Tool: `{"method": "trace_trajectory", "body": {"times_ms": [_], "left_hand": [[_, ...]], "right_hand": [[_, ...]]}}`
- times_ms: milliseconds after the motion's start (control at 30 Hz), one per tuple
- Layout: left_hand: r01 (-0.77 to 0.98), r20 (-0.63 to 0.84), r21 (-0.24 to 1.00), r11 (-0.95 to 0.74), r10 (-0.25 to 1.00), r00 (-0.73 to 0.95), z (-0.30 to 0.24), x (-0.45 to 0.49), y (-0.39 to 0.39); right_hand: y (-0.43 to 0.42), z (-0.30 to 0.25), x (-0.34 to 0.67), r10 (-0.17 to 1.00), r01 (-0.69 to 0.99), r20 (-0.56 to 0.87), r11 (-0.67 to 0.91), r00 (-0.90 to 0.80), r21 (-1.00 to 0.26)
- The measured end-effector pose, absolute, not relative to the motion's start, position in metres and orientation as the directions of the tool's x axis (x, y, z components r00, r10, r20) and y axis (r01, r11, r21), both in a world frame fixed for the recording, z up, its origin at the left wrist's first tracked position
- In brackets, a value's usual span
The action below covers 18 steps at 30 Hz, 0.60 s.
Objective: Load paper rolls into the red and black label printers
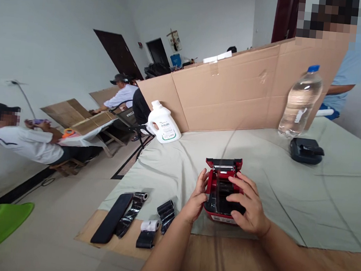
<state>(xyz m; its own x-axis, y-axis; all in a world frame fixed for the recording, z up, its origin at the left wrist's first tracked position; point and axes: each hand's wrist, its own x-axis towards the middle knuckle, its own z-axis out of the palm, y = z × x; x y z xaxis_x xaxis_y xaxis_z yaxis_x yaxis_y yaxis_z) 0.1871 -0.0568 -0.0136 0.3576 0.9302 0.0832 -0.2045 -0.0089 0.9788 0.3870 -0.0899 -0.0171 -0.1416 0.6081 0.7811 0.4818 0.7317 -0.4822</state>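
A small red and black label printer (223,173) stands on the cloth-covered table with its lid raised. My left hand (197,197) grips its left side with the fingers curled against the casing. My right hand (246,203) lies over the open top, fingers bent down into the black inside. To the left on the table lie a small white paper roll (150,225), two black film rolls (166,213) (133,210) partly unrolled, and a long flat black piece (111,217).
A second black device (306,149) and a clear water bottle (300,102) stand at the back right, a white jug (163,123) at the back left. A cardboard wall (235,94) backs the table. Other people sit at the left and stand behind the cardboard.
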Motion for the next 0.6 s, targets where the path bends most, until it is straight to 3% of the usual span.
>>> {"method": "trace_trajectory", "body": {"times_ms": [167,300,367,433,500,600], "left_hand": [[-0.126,0.001,0.991,0.044,0.941,0.339,-0.003,0.18,-0.057],[0.208,0.121,0.966,-0.152,0.981,0.152,0.022,0.181,-0.055],[0.399,0.19,0.882,-0.249,0.965,0.183,0.034,0.189,-0.05],[0.533,0.213,0.757,-0.378,0.914,0.345,0.043,0.202,-0.043],[0.595,0.187,0.62,-0.512,0.832,0.522,0.046,0.216,-0.032],[0.68,0.079,0.403,-0.613,0.763,0.641,0.045,0.236,-0.017]], "right_hand": [[-0.075,-0.031,0.394,0.658,0.408,0.738,0.639,0.149,-0.652],[-0.062,-0.044,0.395,0.736,0.4,0.618,0.496,0.278,-0.771],[-0.059,-0.047,0.394,0.755,0.398,0.584,0.458,0.297,-0.795],[-0.059,-0.048,0.394,0.755,0.397,0.582,0.455,0.303,-0.797],[-0.06,-0.048,0.394,0.751,0.395,0.586,0.46,0.304,-0.795],[-0.06,-0.047,0.395,0.75,0.401,0.589,0.461,0.301,-0.792]]}}
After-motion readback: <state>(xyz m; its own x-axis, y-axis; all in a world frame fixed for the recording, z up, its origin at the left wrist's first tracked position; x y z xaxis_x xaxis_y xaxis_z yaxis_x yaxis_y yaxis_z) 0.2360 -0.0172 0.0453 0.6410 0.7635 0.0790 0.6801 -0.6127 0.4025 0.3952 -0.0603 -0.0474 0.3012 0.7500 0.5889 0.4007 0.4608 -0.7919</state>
